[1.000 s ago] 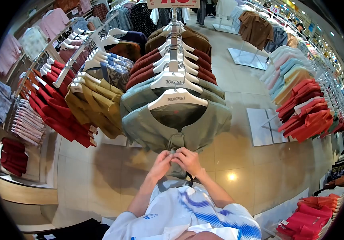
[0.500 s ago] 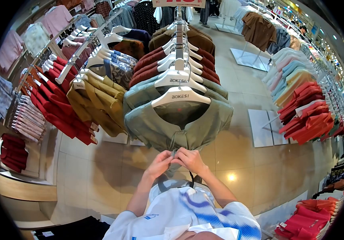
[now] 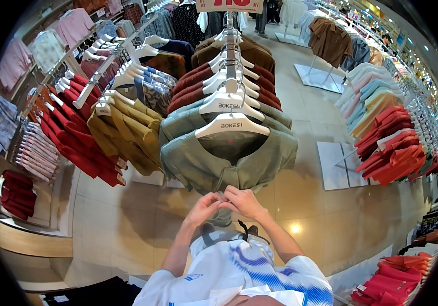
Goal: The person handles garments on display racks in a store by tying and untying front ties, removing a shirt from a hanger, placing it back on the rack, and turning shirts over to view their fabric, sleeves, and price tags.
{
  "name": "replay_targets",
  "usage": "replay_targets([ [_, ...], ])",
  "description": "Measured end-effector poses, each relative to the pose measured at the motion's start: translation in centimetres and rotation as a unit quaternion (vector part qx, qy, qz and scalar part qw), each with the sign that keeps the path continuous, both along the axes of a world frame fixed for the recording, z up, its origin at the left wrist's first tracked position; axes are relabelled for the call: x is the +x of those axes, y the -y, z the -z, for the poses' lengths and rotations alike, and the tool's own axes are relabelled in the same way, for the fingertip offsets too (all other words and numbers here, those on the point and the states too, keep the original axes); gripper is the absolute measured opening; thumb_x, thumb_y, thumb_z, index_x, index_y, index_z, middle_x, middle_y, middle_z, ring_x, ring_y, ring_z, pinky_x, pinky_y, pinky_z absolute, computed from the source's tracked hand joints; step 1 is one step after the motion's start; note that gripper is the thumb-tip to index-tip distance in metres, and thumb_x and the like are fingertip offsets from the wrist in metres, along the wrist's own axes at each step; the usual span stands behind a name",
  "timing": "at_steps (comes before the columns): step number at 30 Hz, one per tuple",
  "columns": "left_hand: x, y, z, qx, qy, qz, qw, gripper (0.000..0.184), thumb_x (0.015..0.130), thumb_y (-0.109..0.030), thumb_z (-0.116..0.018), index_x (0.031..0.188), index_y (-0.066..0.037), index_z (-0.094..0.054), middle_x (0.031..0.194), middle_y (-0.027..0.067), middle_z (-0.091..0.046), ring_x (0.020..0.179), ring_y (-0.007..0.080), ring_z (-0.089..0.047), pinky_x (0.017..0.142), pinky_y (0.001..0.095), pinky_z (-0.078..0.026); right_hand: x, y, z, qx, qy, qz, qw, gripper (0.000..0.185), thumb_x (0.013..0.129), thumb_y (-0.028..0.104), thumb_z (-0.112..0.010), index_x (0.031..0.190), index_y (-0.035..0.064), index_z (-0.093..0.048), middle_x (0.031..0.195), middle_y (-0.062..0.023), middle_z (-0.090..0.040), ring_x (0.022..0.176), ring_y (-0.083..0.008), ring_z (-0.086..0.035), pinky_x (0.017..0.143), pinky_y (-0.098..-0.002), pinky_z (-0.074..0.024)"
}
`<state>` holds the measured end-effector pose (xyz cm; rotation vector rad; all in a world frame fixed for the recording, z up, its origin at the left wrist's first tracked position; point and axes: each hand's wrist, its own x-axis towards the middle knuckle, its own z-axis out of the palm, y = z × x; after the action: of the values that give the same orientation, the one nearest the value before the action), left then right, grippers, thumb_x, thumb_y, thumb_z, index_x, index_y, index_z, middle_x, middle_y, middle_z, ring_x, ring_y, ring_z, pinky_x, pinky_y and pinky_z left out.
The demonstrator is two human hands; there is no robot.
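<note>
A grey-green shirt (image 3: 193, 158) hangs in front of me at the near end of a rack, on a white hanger (image 3: 233, 124) marked BOKESI. Its neckline is open, with a placket running down the front. My left hand (image 3: 204, 208) and my right hand (image 3: 244, 202) meet at the lower part of this placket. Fingers of both are bent and pinched together at the shirt's front. The fingertips nearly touch, and they hide the small piece of fabric or fastening between them.
Behind the shirt, dark red tops (image 3: 188, 94) hang on the same rail. Mustard jackets (image 3: 124, 127) and red garments (image 3: 71, 122) hang to the left. On the right are coral tops (image 3: 390, 145) over a white base (image 3: 333, 163). Folded pink clothes (image 3: 387, 280) lie lower right.
The rack and shirt sit slightly lower in view. My hands stay at the placket, with the fingers shifting a little; more of the black cord at my waist shows.
</note>
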<state>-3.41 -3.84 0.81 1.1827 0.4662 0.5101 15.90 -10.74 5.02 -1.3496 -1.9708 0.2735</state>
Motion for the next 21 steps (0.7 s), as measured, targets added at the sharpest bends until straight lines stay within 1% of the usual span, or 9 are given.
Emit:
replay_targets([
  [2,0.2,0.0,-0.3,0.011,0.018,0.000,1.000,0.008,0.094,-0.001,-0.056,0.102,-0.003,-0.054,0.102,0.0026,-0.054,0.095,0.0109,-0.052,0.085,0.0249,-0.043,-0.1,-0.1,0.1,-0.004,-0.025,0.001,1.000,0.024,0.082,0.028,-0.070,0.087,0.0079,-0.059,0.082,-0.0059,-0.055,0.063,-0.0283,-0.059,0.053,-0.0383,-0.0466],
  [4,0.8,0.1,-0.4,0.021,0.037,0.000,0.999,0.009,0.094,0.001,-0.056,0.102,-0.002,-0.053,0.104,0.0041,-0.054,0.096,0.0120,-0.052,0.087,0.0256,-0.044,-0.3,-0.1,0.0,-0.017,-0.064,0.036,0.997,0.022,0.082,0.024,-0.071,0.085,0.0070,-0.058,0.080,-0.0064,-0.055,0.064,-0.0292,-0.059,0.053,-0.0394,-0.0458],
  [6,1.2,0.3,0.1,0.074,0.068,-0.058,0.993,0.009,0.095,0.004,-0.053,0.103,0.000,-0.051,0.106,0.0071,-0.052,0.099,0.0138,-0.052,0.089,0.0265,-0.043,-0.4,-0.2,0.0,-0.011,-0.061,0.053,0.997,0.022,0.082,0.024,-0.071,0.084,0.0069,-0.057,0.080,-0.0065,-0.055,0.064,-0.0296,-0.059,0.053,-0.0394,-0.0457],
  [7,1.2,0.2,0.2,0.076,0.068,-0.057,0.993,0.009,0.095,0.004,-0.053,0.103,0.000,-0.051,0.106,0.0071,-0.052,0.099,0.0138,-0.052,0.089,0.0265,-0.043,-0.5,-0.3,0.0,-0.005,-0.059,0.071,0.996,0.021,0.082,0.023,-0.071,0.083,0.0067,-0.056,0.080,-0.0067,-0.054,0.064,-0.0300,-0.059,0.053,-0.0395,-0.0457],
  [9,1.1,-0.1,0.3,0.173,-0.003,-0.052,0.984,0.010,0.096,0.004,-0.051,0.104,0.001,-0.048,0.106,0.0086,-0.049,0.100,0.0144,-0.051,0.089,0.0258,-0.042,-0.6,-0.4,0.1,-0.010,-0.066,0.079,0.995,0.020,0.082,0.022,-0.071,0.082,0.0072,-0.056,0.080,-0.0063,-0.054,0.065,-0.0296,-0.059,0.053,-0.0395,-0.0463],
  [13,1.4,-0.3,0.7,0.195,0.025,-0.042,0.980,0.011,0.096,0.004,-0.049,0.105,-0.001,-0.044,0.106,0.0082,-0.047,0.100,0.0139,-0.049,0.088,0.0243,-0.041,-0.5,-0.4,0.0,-0.017,-0.077,0.081,0.994,0.018,0.082,0.019,-0.071,0.082,0.0076,-0.057,0.081,-0.0061,-0.054,0.067,-0.0295,-0.060,0.054,-0.0398,-0.0471],
  [15,1.4,-0.4,0.8,0.180,0.011,-0.031,0.983,0.014,0.096,0.006,-0.048,0.105,-0.002,-0.041,0.105,0.0077,-0.046,0.098,0.0128,-0.047,0.086,0.0232,-0.040,-0.5,-0.4,0.1,-0.025,-0.087,0.080,0.993,0.018,0.082,0.019,-0.070,0.082,0.0075,-0.057,0.081,-0.0062,-0.055,0.068,-0.0298,-0.060,0.055,-0.0399,-0.0472],
  [19,1.3,-0.2,0.5,0.174,0.019,-0.030,0.984,0.014,0.096,0.006,-0.048,0.105,-0.002,-0.040,0.105,0.0074,-0.045,0.096,0.0119,-0.046,0.084,0.0224,-0.039,-0.3,-0.3,-0.2,-0.044,-0.098,0.071,0.992,0.017,0.082,0.019,-0.070,0.083,0.0072,-0.057,0.082,-0.0066,-0.056,0.070,-0.0304,-0.060,0.057,-0.0402,-0.0474],
  [21,1.4,-0.2,0.3,0.239,-0.021,-0.056,0.969,0.016,0.093,0.003,-0.053,0.103,0.000,-0.041,0.101,0.0091,-0.051,0.087,0.0156,-0.053,0.071,0.0254,-0.044,-0.1,-0.3,-0.6,-0.048,-0.102,0.061,0.992,0.017,0.083,0.019,-0.070,0.084,0.0072,-0.057,0.082,-0.0069,-0.056,0.070,-0.0303,-0.060,0.057,-0.0402,-0.0473],
])
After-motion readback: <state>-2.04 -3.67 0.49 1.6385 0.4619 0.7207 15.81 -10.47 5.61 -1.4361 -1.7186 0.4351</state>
